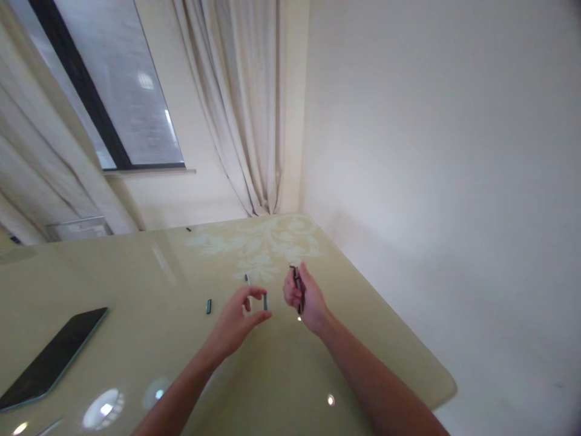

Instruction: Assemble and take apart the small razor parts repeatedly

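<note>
My left hand (233, 318) pinches a small, slim teal-and-dark piece (265, 301) upright between thumb and fingertips, above the tabletop. To its right, my right hand (309, 298) is closed around a slim dark object (298, 290) with a lighter top end; its kind is hard to make out. The two hands are a short gap apart. Left of my left hand lies a small dark piece with a teal face (209, 306). Just behind my left fingers shows a thin pale item with a dark tip (246, 279), partly hidden.
The glossy beige table (281, 375) has a floral pattern (272, 242) and a rounded right corner. A dark flat tablet-like slab (54, 357) lies at left. Near the far edge is a tiny dark bit (188, 229). A wall (431, 181) borders the right; curtains (240, 109) hang behind.
</note>
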A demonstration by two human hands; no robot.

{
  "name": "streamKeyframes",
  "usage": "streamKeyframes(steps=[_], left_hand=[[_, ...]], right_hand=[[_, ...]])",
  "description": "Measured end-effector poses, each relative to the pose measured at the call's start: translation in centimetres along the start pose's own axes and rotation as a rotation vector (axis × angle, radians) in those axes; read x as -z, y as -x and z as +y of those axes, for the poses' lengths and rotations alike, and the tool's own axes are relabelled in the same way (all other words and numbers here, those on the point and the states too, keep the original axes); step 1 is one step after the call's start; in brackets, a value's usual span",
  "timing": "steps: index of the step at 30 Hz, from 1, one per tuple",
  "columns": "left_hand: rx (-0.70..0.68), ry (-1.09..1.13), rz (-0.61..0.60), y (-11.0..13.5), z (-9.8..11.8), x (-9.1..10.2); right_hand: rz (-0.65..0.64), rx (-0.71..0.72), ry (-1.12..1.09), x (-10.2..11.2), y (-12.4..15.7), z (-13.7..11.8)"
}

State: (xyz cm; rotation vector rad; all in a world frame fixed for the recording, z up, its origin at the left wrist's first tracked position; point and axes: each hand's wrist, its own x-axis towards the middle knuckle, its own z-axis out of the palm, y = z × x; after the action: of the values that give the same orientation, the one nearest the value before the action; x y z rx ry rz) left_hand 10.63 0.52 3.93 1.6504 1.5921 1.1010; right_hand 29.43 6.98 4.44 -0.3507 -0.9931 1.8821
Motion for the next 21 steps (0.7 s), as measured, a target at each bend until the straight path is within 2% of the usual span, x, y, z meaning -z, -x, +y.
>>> streamKeyframes(steps=[2, 6, 8, 10, 13, 17, 19, 21], left_hand=[[-0.082, -0.175, -0.090, -2.4, 1.3, -2.5], [-0.093, -0.238, -0.131, -7.7, 2.8, -8.0], [-0.065, -0.254, -0.130, -9.7, 2.9, -9.9], [-0.033, -0.263, -0.139, -11.0, 2.6, -11.0], [-0.013, -0.263, -0.165, -11.5, 2.3, -11.4], [-0.074, -0.235, -0.156, -9.8, 3.1, -10.5], [-0.109, -0.215, -0.138, -8.1, 3.5, -9.1], [-0.120, -0.203, -0.121, -6.1, 3.0, -6.7]], right_hand=[[0.108, 0.109, -0.039, 1.5, -0.8, -1.5], [0.231, 0.215, -0.082, 4.4, -1.4, -3.4], [0.269, 0.237, -0.095, 5.3, -1.5, -3.7], [0.296, 0.258, -0.101, 6.0, -1.6, -3.8], [0.315, 0.277, -0.110, 6.2, -1.7, -3.8], [0.324, 0.267, -0.115, 5.9, -1.6, -3.9], [0.324, 0.250, -0.118, 5.6, -1.4, -4.0], [0.312, 0.219, -0.119, 5.3, -1.2, -4.0]])
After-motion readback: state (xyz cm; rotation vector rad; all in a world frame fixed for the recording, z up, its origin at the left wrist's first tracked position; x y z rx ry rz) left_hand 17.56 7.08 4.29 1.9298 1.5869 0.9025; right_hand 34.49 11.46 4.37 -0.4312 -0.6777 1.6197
